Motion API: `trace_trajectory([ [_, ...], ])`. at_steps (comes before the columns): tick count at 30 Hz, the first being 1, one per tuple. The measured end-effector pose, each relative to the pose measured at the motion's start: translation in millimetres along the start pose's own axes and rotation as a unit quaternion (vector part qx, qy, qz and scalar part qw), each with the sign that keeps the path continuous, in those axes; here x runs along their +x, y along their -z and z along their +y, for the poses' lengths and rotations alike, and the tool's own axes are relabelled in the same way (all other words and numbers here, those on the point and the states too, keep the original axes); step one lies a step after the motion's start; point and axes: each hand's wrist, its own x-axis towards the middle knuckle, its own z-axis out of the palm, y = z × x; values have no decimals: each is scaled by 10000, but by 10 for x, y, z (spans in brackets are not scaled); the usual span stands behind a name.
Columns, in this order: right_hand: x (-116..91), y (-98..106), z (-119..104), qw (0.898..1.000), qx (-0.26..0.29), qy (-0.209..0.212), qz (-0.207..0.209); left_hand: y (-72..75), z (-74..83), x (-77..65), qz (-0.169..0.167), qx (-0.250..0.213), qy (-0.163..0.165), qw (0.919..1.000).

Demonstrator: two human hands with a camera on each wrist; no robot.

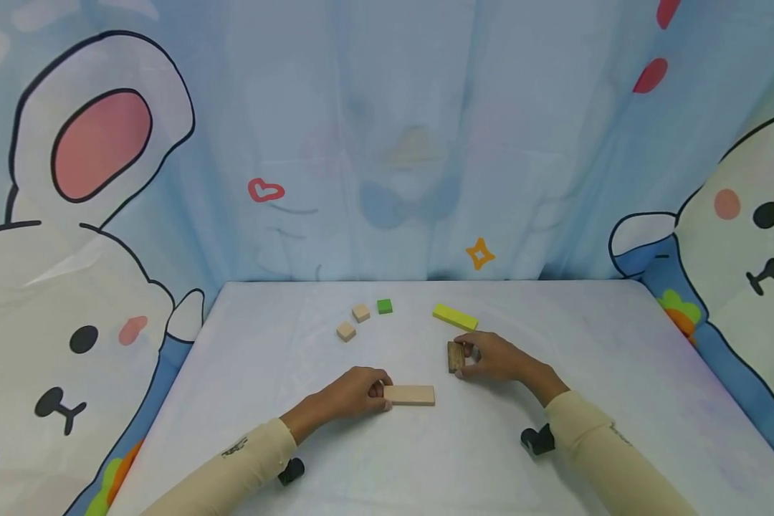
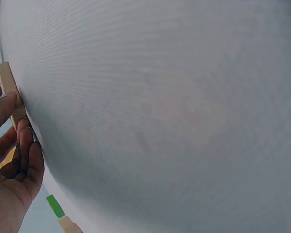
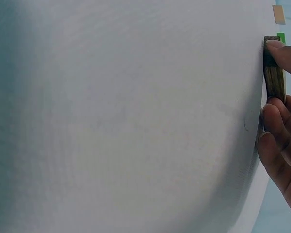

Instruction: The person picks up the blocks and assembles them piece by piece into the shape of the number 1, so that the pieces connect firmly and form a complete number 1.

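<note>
While two pale wooden cubes (image 1: pixel 346 332) and a green block (image 1: pixel 385 307) sit around twelve-to-one o'clock from the left hand (image 1: pixel 357 392), that hand pinches a pale wooden plank (image 1: pixel 411 395) at its three o'clock; at the plank's two o'clock, beneath a yellow bar (image 1: pixel 455 317) lying at twelve, a dark brown wooden block (image 1: pixel 453 357) is gripped by the right hand (image 1: pixel 495 357).

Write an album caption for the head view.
Left hand holds a pale rectangular wooden block; right hand pinches a dark brown rectangular wooden block near a yellow rectangular block.

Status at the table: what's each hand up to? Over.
Left hand grips pale plank by one end. Right hand pinches dark block. Yellow block just beyond that hand.
</note>
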Motion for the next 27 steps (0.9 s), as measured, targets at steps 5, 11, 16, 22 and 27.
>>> trace_trajectory([
  [5, 33, 6, -8, 10000, 59, -48, -28, 13, -17, 6, -38, -51, 49, 10000],
  [11, 87, 0, 3, 10000, 15, -3, -10, 42, -22, 5, -38, -17, 104, 9999],
  [16, 94, 6, -17, 10000, 72, -58, -9, 42, -26, 13, -28, -23, 123, 9999],
  [22, 60, -17, -5, 9998, 165, -147, -27, -20, -35, 40, -70, 2, 224, 9997],
  [27, 44, -7, -50, 9999, 95, -87, 17, -16, -21, 34, -68, 72, 203, 9997],
])
